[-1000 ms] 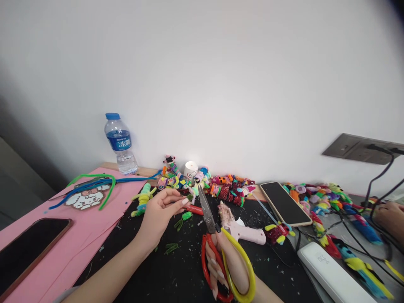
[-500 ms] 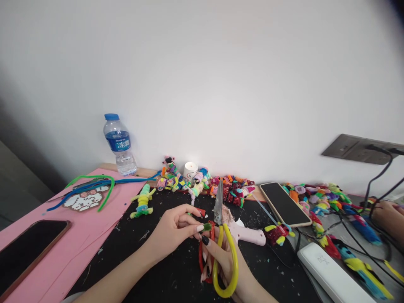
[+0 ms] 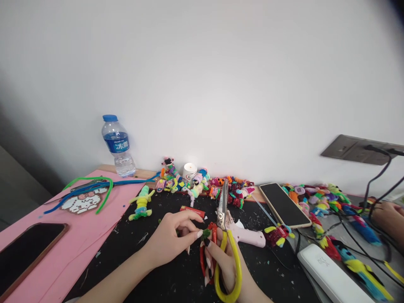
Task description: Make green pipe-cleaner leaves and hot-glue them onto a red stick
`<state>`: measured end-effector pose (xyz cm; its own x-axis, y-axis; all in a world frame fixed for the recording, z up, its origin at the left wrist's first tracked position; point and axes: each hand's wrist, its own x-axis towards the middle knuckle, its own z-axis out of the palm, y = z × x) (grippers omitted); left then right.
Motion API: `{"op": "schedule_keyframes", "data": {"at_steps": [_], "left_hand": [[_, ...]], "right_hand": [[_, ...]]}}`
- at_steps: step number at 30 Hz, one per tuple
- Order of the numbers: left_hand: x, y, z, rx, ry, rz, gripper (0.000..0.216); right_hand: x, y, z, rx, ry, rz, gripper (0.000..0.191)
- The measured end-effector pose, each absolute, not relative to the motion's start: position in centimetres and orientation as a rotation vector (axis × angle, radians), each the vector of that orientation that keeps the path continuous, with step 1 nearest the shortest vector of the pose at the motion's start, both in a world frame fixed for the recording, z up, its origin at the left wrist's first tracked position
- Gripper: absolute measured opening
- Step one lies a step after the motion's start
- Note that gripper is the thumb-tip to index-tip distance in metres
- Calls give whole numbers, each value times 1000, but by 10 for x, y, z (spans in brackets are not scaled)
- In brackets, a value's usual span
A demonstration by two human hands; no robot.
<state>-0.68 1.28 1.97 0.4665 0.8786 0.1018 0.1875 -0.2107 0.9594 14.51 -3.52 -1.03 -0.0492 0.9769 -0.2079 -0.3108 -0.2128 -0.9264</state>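
My left hand (image 3: 172, 240) is closed in a pinch on a small green pipe-cleaner piece (image 3: 206, 232) over the black mat (image 3: 151, 269). My right hand (image 3: 222, 263) grips scissors (image 3: 224, 248) with one red and one yellow handle; the blades point up and away, closed. The right thumb also touches the green piece, so both hands meet at it. A pink glue gun (image 3: 244, 233) lies just right of the scissors, and a red flat item (image 3: 192, 210) lies just beyond my left fingers.
Pink paper (image 3: 63, 248) at left carries a phone (image 3: 28, 246), a bead figure and green and blue pipe cleaners (image 3: 91, 187). Water bottle (image 3: 117, 145), candle (image 3: 190, 170), several pipe-cleaner figures (image 3: 230, 187), second phone (image 3: 284, 204), white power bank (image 3: 331, 275), cables. Another person's hand (image 3: 389, 219) at far right.
My hands came together at the green piece, the left moving right and down. The scissors swung upright and shifted slightly right. The view drifted a little.
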Motion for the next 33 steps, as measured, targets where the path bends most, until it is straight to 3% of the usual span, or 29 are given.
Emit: {"op": "schedule_keyframes", "data": {"at_steps": [16,25,33], "left_hand": [[-7,14,25,1712,881,760,9],[-9,12,28,2042,871,592,25],[-10,14,27,1937,868,589,28]], "right_hand": [[144,-35,-15,-1098,-836,1524,22],[146,-35,-10,-1131,-872,1540,16],[146,-33,-15,-1073,-881,1512,28]]}}
